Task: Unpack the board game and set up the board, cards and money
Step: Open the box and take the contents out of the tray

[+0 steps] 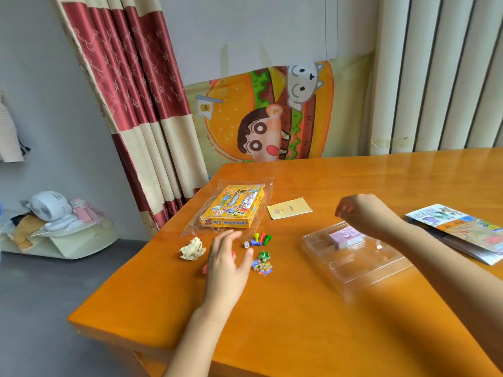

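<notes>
Nearest, left hand point(227, 261) lay spread over red pieces point(204, 268) beside the die point(246, 244); right hand point(359, 210) hung curled above the money stack point(345, 235) in the tray point(362, 270), its grip I could not tell.

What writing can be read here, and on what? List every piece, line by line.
Nothing reads clearly enough to quote.
On the game box: large coloured characters on lid and side, too blurred.
On the yellow card: a few small dark marks, too small.
On the stack of play money: purple print, blurred.
On the folded board: coloured panels, print unreadable.
On the die: dots only, count not legible.
</notes>
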`<action>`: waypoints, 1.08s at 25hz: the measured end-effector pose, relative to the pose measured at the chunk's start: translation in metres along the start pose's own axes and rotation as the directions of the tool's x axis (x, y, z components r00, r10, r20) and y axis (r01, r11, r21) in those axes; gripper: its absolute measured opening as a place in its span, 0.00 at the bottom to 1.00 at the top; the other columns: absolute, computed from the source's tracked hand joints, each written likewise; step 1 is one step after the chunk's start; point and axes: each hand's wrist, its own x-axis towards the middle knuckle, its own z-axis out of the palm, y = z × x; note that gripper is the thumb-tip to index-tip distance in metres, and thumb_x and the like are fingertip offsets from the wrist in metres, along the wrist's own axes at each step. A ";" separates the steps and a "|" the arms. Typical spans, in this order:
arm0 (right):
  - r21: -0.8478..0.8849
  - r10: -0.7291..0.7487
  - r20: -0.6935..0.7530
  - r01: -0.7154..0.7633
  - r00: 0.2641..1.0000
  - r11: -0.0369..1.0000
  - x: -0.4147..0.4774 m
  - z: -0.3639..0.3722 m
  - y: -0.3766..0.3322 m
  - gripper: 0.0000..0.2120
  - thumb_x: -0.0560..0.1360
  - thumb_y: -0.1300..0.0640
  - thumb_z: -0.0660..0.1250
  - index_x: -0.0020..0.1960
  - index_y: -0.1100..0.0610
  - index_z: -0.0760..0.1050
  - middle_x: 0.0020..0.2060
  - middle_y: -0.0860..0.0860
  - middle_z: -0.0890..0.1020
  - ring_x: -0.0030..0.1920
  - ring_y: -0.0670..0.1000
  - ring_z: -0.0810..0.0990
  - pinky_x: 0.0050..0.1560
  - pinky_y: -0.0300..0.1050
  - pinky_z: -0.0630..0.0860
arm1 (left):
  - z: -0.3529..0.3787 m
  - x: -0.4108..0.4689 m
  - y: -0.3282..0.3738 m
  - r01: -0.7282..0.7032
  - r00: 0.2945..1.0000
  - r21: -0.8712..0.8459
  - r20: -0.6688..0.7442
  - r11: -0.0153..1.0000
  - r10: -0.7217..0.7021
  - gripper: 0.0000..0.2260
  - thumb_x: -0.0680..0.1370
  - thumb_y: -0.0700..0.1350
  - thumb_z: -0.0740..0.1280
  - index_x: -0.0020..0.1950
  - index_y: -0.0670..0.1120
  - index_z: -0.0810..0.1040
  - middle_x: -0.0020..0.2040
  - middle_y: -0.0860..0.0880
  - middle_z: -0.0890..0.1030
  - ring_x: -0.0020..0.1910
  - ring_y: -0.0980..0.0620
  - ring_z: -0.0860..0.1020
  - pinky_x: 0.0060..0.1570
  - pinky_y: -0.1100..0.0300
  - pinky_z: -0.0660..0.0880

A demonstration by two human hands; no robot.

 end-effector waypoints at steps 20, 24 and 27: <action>-0.094 -0.368 0.024 0.369 0.929 0.925 -0.004 0.044 0.056 0.13 0.80 0.49 0.57 0.47 0.51 0.80 0.43 0.46 0.79 0.45 0.50 0.78 0.48 0.47 0.70 | 0.120 0.039 0.071 -0.035 0.727 0.002 0.687 0.999 0.024 0.28 0.80 0.54 0.58 0.77 0.48 0.54 0.76 0.49 0.59 0.74 0.49 0.59 0.72 0.54 0.58; -0.183 -0.244 0.041 0.248 0.969 0.951 -0.002 0.045 0.053 0.15 0.82 0.46 0.54 0.50 0.47 0.78 0.47 0.45 0.78 0.51 0.49 0.76 0.47 0.44 0.64 | 0.121 0.047 0.066 -0.043 0.728 -0.044 0.683 0.998 0.062 0.27 0.80 0.53 0.60 0.77 0.49 0.55 0.75 0.50 0.59 0.74 0.51 0.59 0.71 0.56 0.59; -0.291 -0.193 0.038 0.196 0.980 0.936 -0.003 0.049 0.045 0.19 0.82 0.43 0.48 0.55 0.45 0.77 0.49 0.43 0.76 0.54 0.49 0.71 0.48 0.42 0.59 | 0.121 0.048 0.062 -0.042 0.737 -0.068 0.671 0.997 0.077 0.27 0.80 0.53 0.60 0.77 0.50 0.57 0.75 0.51 0.60 0.73 0.52 0.60 0.70 0.58 0.60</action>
